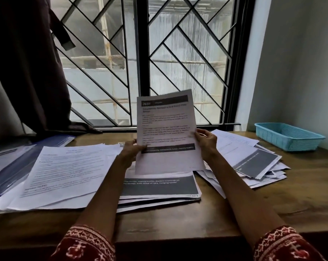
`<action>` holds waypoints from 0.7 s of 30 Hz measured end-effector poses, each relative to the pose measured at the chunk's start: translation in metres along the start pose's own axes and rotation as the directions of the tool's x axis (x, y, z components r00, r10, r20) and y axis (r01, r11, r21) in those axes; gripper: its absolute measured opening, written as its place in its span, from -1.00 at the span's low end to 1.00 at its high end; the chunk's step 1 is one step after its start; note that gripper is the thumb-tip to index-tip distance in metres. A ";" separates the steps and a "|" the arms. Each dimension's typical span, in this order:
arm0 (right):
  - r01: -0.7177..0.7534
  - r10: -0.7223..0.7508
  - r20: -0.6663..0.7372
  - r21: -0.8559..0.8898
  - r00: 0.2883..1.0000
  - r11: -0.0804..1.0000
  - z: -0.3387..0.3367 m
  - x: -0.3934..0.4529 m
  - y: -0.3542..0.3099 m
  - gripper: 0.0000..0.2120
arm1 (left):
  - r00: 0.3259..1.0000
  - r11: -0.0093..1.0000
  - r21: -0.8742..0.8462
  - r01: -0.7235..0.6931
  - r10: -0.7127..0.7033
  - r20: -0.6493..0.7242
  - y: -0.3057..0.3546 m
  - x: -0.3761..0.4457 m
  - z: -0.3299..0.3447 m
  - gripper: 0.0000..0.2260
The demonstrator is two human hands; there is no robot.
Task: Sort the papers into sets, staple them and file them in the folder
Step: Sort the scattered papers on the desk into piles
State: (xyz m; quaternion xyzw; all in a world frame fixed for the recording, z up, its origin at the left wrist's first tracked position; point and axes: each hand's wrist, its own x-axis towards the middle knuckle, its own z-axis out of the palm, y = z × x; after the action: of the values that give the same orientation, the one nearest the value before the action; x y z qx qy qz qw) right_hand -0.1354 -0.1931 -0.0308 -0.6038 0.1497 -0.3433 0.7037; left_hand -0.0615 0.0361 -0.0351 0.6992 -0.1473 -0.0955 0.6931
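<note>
Above the middle of the wooden desk (272, 200) I hold one printed sheet (167, 132) upright and tilted a little, its text facing me, with the barred window (140, 59) behind it. It is thin office paper, I judge: almost weightless, limp, quick to buckle or crease if I squeeze. So I take it by the two side edges low down, where it stays flat. My left hand (130, 150) pinches the left edge, thumb on the front and fingers behind. My right hand (206, 141) pinches the right edge the same way, slightly higher. Both forearms reach forward from patterned red sleeves (88, 243), wrists raised off the desk.

Beneath the sheet lies a pile with dark bands (159, 187). Left of it sits a stack of plain text pages (65, 172) over a blue folder (12, 166); a loose heap (253, 159) lies to the right, near a blue basket (289, 136). I see no stapler.
</note>
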 end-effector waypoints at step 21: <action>0.128 -0.056 0.276 -0.249 0.959 0.960 0.236 -0.133 -0.025 -0.65 | 0.717 0.790 0.559 0.251 0.236 -0.655 0.035 -0.088 -0.222 -0.68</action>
State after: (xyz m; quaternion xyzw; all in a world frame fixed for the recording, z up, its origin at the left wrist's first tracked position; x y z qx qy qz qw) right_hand -0.0910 0.0703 0.0189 -0.7393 0.0696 -0.2686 0.6136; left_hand -0.0721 0.2751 -0.0017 0.8680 0.1047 0.2246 0.4303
